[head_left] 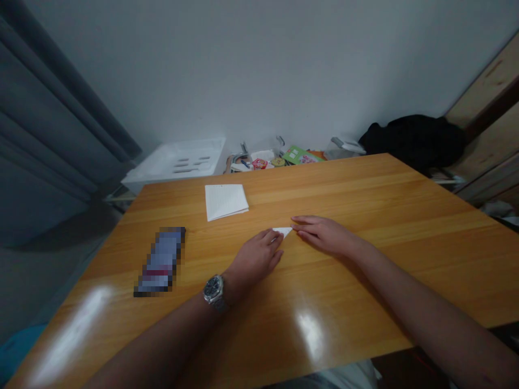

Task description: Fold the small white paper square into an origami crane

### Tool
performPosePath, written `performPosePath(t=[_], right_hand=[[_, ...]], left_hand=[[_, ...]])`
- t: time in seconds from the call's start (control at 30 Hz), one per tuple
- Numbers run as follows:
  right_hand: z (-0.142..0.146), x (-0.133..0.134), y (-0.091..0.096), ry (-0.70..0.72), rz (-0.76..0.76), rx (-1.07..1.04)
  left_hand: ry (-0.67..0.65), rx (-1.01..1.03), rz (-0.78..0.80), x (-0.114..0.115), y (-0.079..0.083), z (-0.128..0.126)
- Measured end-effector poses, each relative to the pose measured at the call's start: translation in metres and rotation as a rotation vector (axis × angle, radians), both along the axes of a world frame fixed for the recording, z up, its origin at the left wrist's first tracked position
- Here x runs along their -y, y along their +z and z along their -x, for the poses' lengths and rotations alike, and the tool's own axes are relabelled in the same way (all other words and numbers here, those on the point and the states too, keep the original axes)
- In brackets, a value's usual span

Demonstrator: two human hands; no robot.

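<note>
A small folded white paper piece [283,231] lies on the wooden table [365,216] between my two hands. My left hand [257,258], with a wristwatch [213,290] on its wrist, rests on the table with its fingers together, pressing on the paper's left end. My right hand [324,235] lies flat with fingers stretched out, fingertips touching the paper's right end. Most of the paper is hidden under my fingers.
A stack of white lined paper [225,201] lies further back on the table. A blurred dark rectangular object [160,261] sits at the left. Behind the table are a white tray [178,162], assorted clutter [279,156] and a black bag [409,138].
</note>
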State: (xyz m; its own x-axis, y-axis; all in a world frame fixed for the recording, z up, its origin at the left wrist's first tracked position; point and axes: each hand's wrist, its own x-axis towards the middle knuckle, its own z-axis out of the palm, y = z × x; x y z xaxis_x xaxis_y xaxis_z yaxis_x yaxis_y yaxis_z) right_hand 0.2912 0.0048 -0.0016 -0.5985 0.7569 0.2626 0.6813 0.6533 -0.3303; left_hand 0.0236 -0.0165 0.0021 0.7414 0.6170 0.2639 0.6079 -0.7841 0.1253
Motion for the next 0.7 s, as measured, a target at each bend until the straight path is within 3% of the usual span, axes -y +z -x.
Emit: performPosePath(t=[0.23,0.37,0.53,0.7], right_hand=[[0.018,0.008,0.006,0.052,-0.069,0.037],[0.026,0.011,0.004,0.069,-0.034,0.069],[0.023,0.009,0.0,0.075,0.01,0.064],[0.021,0.008,0.003,0.074,0.031,0.062]], left_hand=[[0.037,-0.007,-0.025,0.001,0.005,-0.002],[0.066,0.006,-0.028,0.0,0.002,-0.002],[0.032,-0.013,-0.035,-0.003,-0.003,0.003],[0.011,-0.028,-0.017,-0.005,0.003,0.007]])
